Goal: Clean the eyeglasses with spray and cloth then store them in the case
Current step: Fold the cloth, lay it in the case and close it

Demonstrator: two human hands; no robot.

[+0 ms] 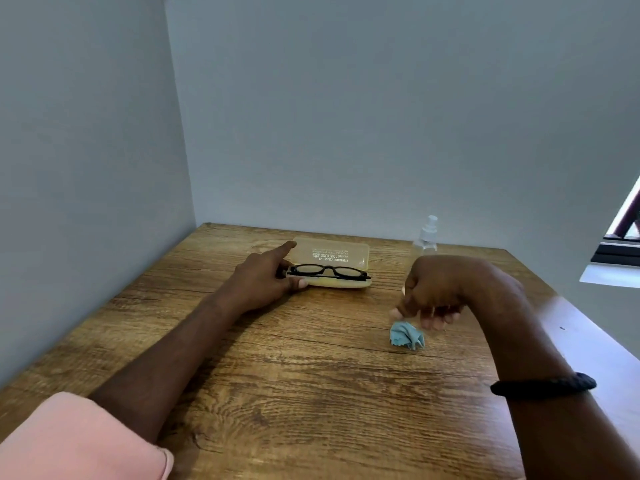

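Observation:
Black-framed eyeglasses [327, 271] lie folded in the lower half of an open translucent yellow case [332, 252] at the table's far middle. My left hand [266, 277] rests at the case's left end, thumb against its front edge, index finger pointing along the lid, fingers near the glasses' left hinge. My right hand [433, 292] hovers above a crumpled blue cloth [407, 335], fingers curled downward and apart from it, holding nothing. A small clear spray bottle [428, 235] stands upright behind my right hand near the wall.
The wooden table [277, 375] sits in a corner with grey walls at left and back. Its right edge runs diagonally, with a window sill [609, 271] beyond. A black band [543, 386] circles my right wrist.

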